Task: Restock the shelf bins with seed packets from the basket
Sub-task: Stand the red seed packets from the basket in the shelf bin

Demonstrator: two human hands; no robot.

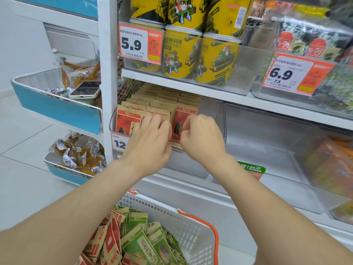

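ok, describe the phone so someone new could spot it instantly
Left of the white shelf upright, take the blue-fronted wire bin just above the lowest bin. The phone lies flat atop its snack packets, the only smooth, dark-screened slab among crinkly wrappers.

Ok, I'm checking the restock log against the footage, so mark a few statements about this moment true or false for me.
1. Both the left hand and the right hand are on the red seed packets in the shelf bin. True.
2. The basket holds only red packets. False: green packets lie in it too.
3. A phone lies in the blue side bin. True.
4. The cans on the shelf above are blue. False: they are yellow.
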